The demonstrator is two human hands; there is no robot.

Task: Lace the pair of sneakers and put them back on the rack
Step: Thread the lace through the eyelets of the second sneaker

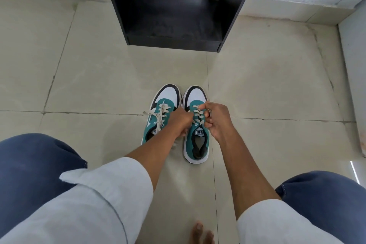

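Note:
Two teal, white and black sneakers stand side by side on the floor, toes pointing away from me. The left sneaker (162, 109) has loose cream laces trailing off its left side. On the right sneaker (196, 140), cream laces (198, 114) cross the eyelets. My left hand (179, 120) rests between the two shoes, its fingers closed at the right sneaker's lace. My right hand (215, 119) is closed on the lace at that shoe's right edge. The black rack (176, 12) stands open ahead, its shelves bare.
The floor is pale beige tile. My knees in blue trousers frame the lower left and right corners, and a bare toe shows at the bottom edge. A white wall (354, 77) runs along the right side.

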